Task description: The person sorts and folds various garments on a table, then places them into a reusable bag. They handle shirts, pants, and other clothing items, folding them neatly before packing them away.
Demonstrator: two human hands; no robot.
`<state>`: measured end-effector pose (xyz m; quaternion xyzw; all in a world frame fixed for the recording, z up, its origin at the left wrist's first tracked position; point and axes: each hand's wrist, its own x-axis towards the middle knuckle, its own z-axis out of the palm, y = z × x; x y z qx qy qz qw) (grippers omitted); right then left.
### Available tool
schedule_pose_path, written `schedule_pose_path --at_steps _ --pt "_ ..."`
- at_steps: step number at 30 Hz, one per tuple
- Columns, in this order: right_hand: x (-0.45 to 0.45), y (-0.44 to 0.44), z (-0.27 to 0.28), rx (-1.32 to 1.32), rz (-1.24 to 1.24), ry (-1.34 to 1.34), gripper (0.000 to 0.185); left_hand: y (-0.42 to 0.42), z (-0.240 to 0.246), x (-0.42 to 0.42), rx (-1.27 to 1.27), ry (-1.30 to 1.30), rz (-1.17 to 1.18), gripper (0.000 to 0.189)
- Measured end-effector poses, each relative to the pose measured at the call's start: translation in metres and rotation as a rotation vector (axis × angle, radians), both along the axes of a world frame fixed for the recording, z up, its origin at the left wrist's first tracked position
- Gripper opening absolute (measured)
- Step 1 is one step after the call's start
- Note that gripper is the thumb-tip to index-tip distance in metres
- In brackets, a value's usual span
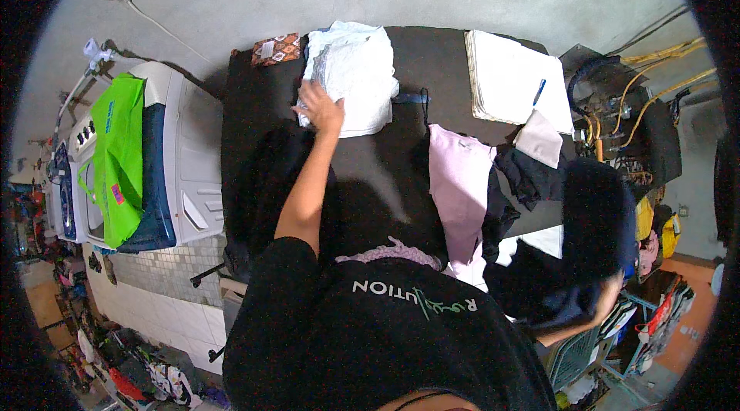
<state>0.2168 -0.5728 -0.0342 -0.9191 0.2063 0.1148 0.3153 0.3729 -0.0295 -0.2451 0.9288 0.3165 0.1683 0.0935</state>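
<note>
My left hand (319, 107) lies with spread fingers on the left edge of a white folded cloth garment (358, 81), pressing flat and gripping nothing. At the right, my right forearm (607, 298) runs up into a bunched dark garment (595, 220), which is lifted and blurred. My right hand's fingers are hidden by that cloth. Between my arms, a pink garment (459, 162) hangs over the near edge of the dark-covered table (370, 179). Black cloth (523, 179) lies beside it, partly under a small beige folded cloth (539, 136).
A stack of large white sheets (514, 75) with a blue pen (539, 92) sits at the back right. An orange patterned booklet (276, 49) lies back left. A washing machine (196, 179) bearing a green bag (118, 156) adjoins the table. Yellow cables (647, 98) hang right.
</note>
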Motion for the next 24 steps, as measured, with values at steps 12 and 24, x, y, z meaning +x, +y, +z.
schedule_pose_path --at_steps 12,24 --pt "0.102 0.223 -0.084 0.275 0.812 -0.063 0.066 -0.007 0.090 -0.024 -0.422 -0.644 -0.401 0.016" --pt "0.149 0.273 -0.011 1.104 0.101 -0.193 0.044 -0.124 0.168 -0.071 -0.382 -0.607 -0.761 0.125"
